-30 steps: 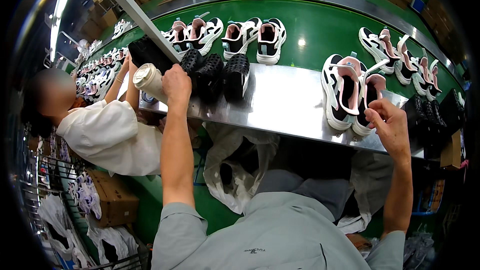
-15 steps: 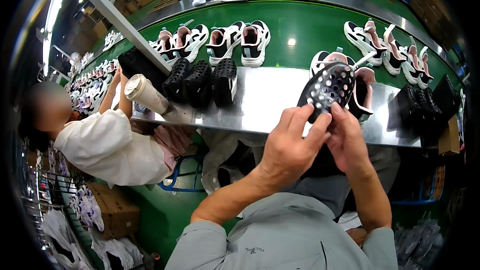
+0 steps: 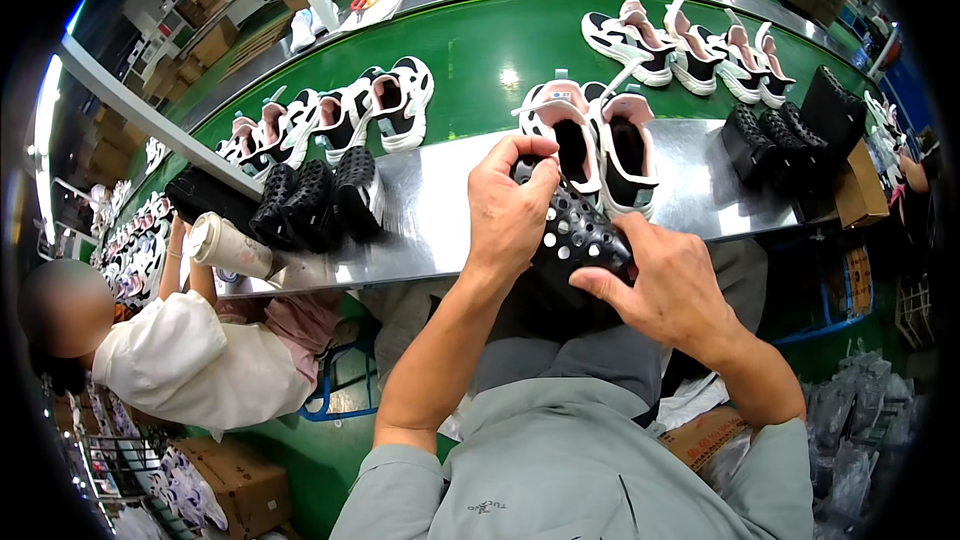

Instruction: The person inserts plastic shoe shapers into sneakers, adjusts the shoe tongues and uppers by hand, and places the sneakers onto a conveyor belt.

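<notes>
- And both hands are busy here: the left hand (image 3: 508,205) curls its fingers and thumb over the upper end of a black perforated shell (image 3: 575,238), while the right hand (image 3: 675,285) clasps the lower end between thumb and fingers.
- The shell sits slanted in mid-air, just on the wearer's side of the steel ledge (image 3: 460,190), below the two upright sneakers (image 3: 628,192); whether it brushes them, I can't tell.
- Here's the danger: loosen either grip and that smooth, curved surface could slip lapward, since no ledge seems to lie beneath it.
- Push forward carelessly and the shell could nudge the sneakers, even scuff their white parts.
- Over left, the lidded cup (image 3: 232,245) stands beside the row of black shells (image 3: 358,190) (a bold spot for a drink!); a wide reach that way could tip it.
- Now the lettering: small dark print on the grey shirt (image 3: 560,460), reddish characters on a floor carton (image 3: 705,437), and marks on the cup too small to read.
</notes>
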Available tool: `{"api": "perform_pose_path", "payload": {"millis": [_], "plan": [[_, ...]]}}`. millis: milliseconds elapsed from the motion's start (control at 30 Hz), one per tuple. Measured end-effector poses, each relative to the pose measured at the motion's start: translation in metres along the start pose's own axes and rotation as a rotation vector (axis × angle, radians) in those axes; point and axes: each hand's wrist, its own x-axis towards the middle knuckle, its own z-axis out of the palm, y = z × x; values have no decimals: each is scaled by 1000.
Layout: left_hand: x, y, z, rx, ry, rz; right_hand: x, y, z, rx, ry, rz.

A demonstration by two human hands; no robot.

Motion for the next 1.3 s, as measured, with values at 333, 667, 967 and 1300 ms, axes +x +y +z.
{"api": "perform_pose_path", "payload": {"millis": [333, 667, 967, 1300], "plan": [[87, -32, 18, 1112, 251, 381, 59, 58, -43, -65, -199, 169], [104, -15, 38, 894, -387, 235, 114, 71, 19, -478, -248, 186], [103, -14, 10, 798, -349, 34, 107, 65, 31, -367, -151, -113], [40, -43, 26, 615, -29, -137, 102, 82, 67, -88, 532, -37]]}}
